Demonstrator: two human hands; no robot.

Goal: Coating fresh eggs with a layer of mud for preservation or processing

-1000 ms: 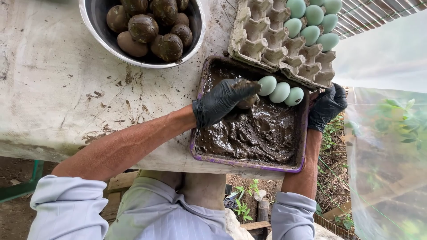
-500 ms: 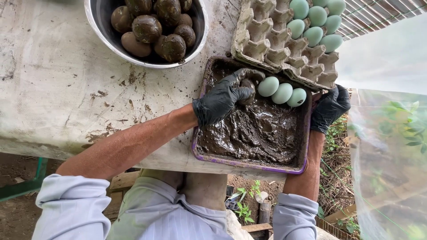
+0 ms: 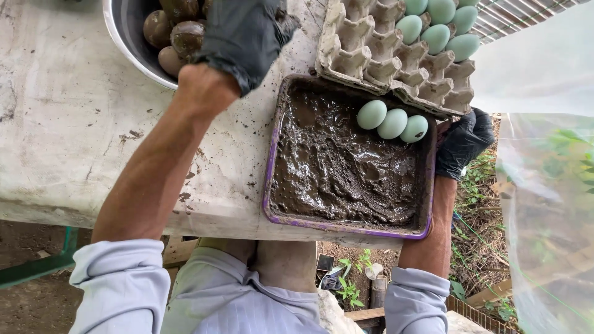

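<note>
Left hand (image 3: 244, 34), black-gloved, over the far-left bowl (image 3: 127, 43) of mud-coated eggs (image 3: 176, 28); grip hidden, cannot tell. Right hand (image 3: 463, 143) clasps the mud tray (image 3: 272, 154) at its right edge. Three clean eggs (image 3: 393, 122) lie in the mud uncoated; more wait in the far carton (image 3: 371, 52).

Three pale green eggs (image 3: 393, 122) in one tray (image 3: 272, 161); one metal bowl (image 3: 127, 46).
</note>
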